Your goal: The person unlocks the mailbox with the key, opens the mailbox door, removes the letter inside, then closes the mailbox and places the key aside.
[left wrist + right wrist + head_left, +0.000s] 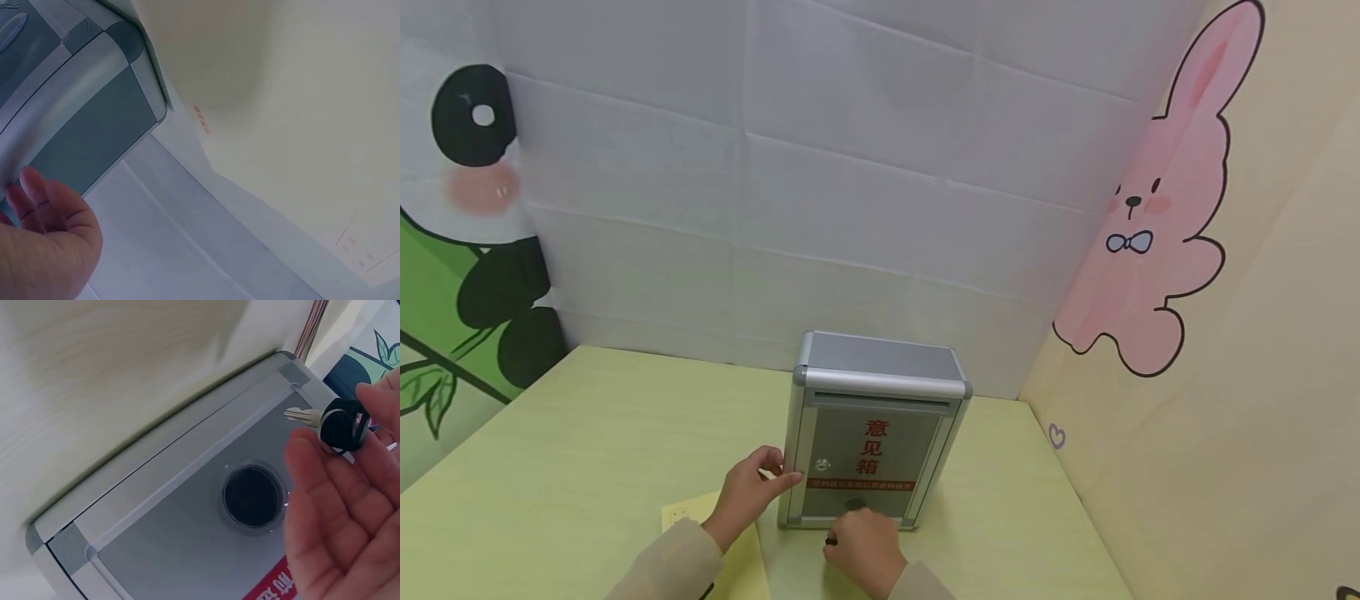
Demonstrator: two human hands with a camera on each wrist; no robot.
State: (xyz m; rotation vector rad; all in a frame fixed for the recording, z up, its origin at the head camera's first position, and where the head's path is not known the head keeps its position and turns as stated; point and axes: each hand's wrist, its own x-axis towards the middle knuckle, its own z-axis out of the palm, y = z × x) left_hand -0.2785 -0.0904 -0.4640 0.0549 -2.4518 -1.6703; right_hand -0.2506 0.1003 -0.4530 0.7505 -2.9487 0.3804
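Observation:
A grey metal suggestion box [887, 367] with red lettering stands upright, its front turned toward me. A small round lock [822, 464] sits at the left of its door, and a round black disc [252, 497] is low on the door. My left hand [747, 490] touches the box's left side, with the thumb by the front edge and the other fingers bent loosely. In front of the box's lower edge is my right hand [867, 546]. It pinches a key [340, 425] by its black head, with the metal blade sticking out toward the door.
A yellow sheet of paper [747, 560] with printing lies on the pale yellow-green table [647, 417], left of the box. A white wall covering [850, 208] rises right behind the box. To the right stands a cream side wall [1247, 467] with a pink rabbit drawing.

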